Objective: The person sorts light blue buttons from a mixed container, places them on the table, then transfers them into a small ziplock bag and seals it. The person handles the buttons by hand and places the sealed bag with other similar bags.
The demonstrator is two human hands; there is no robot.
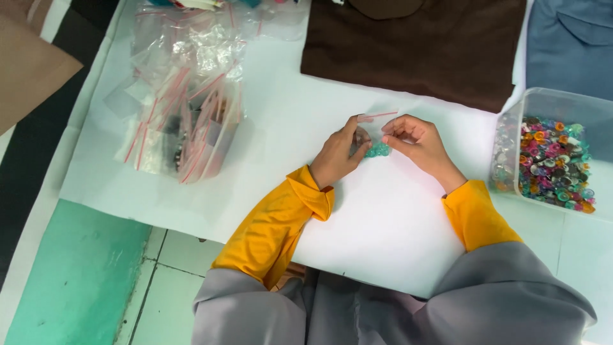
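My left hand point(340, 154) and my right hand point(418, 144) meet over the white table sheet point(383, 223). Together they pinch a small clear zip bag point(373, 121) with a red strip along its top. Several teal beads point(378, 150) sit bunched in the bag's bottom, between my fingertips. Both wrists wear yellow cuffs under grey sleeves.
A heap of small clear zip bags with red strips point(185, 121) lies at the left. A clear plastic tub point(543, 102) of mixed coloured beads point(552, 163) stands at the right. Brown cloth point(415, 45) and blue cloth point(568, 45) lie at the far edge.
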